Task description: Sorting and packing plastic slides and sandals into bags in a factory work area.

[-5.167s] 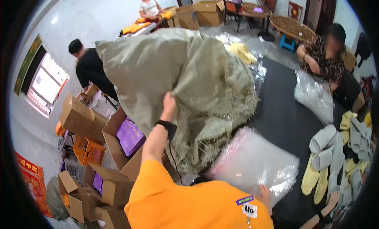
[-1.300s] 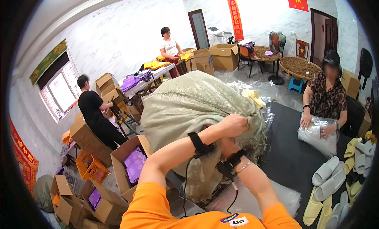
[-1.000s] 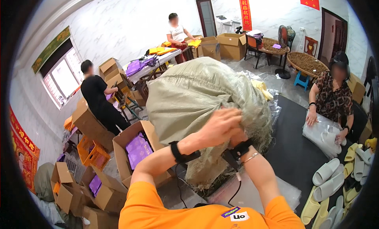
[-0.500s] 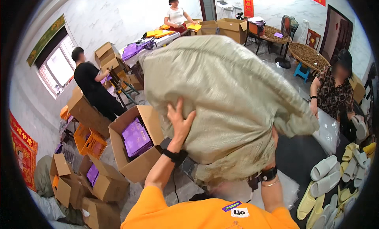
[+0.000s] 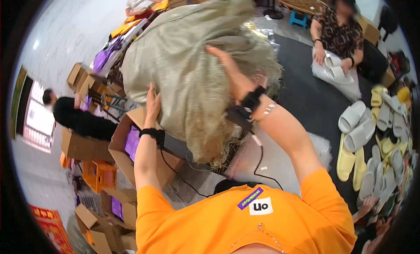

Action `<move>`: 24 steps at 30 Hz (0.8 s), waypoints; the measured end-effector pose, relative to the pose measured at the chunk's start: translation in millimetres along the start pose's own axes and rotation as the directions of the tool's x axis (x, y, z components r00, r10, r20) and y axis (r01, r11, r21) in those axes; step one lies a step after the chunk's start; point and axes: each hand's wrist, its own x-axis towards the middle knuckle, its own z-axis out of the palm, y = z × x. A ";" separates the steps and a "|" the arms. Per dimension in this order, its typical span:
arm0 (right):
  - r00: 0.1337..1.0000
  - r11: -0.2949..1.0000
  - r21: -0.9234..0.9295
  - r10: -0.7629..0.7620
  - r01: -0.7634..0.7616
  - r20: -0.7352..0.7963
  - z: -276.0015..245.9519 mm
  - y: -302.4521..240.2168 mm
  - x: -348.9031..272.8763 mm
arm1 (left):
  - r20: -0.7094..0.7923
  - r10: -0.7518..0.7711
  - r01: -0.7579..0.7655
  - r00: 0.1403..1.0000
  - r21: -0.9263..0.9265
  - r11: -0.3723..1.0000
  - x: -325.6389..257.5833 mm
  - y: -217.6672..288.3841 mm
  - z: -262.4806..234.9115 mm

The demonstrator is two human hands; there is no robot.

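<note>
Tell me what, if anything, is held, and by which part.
The grey-green woven sack: left hand against its lower left side, right hand at the folds right of its middle. Whether either grips it firmly cannot be told.

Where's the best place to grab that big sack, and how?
Probably by the loose folds beside the right hand, reached from the near side: cloth bunches there, giving something to clutch. The sack bulges broadly on the left, so the left hand might support it with a flat palm.
</note>
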 end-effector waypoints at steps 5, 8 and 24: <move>0.997 0.966 0.250 -0.071 0.067 0.007 35.0 31.8 46.6 | 0.288 -0.209 0.285 0.934 -0.252 0.925 -5.0 -34.9 -42.6; 0.978 0.969 0.160 -0.169 0.187 -0.124 24.9 44.4 64.4 | 0.308 -0.297 0.391 0.904 -0.312 0.866 -9.0 18.0 -37.3; 0.941 0.963 -0.048 0.269 -0.265 0.203 33.7 77.8 87.8 | 0.140 -0.295 0.325 0.945 -0.305 0.895 -18.4 -21.3 -8.2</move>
